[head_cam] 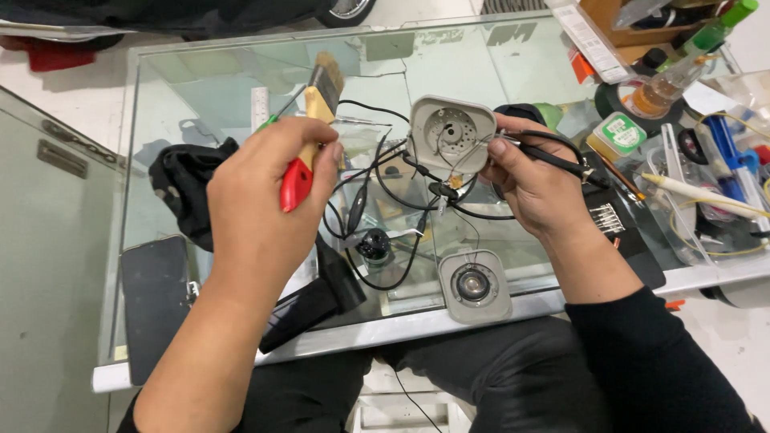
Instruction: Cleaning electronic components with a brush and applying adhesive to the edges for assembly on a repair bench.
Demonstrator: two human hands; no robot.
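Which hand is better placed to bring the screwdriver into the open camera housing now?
Left. The left hand already grips the red-handled screwdriver, just beside the grey housing. The right hand is occupied: it holds the housing up with its open back facing the camera, black cables running past its fingers.

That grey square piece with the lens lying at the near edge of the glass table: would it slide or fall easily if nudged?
Probably yes: the grey lens piece lies flat on smooth glass, so it likely slides. It sits by the table's near rim, so a push toward the person might drop it. Its lens looks fragile.
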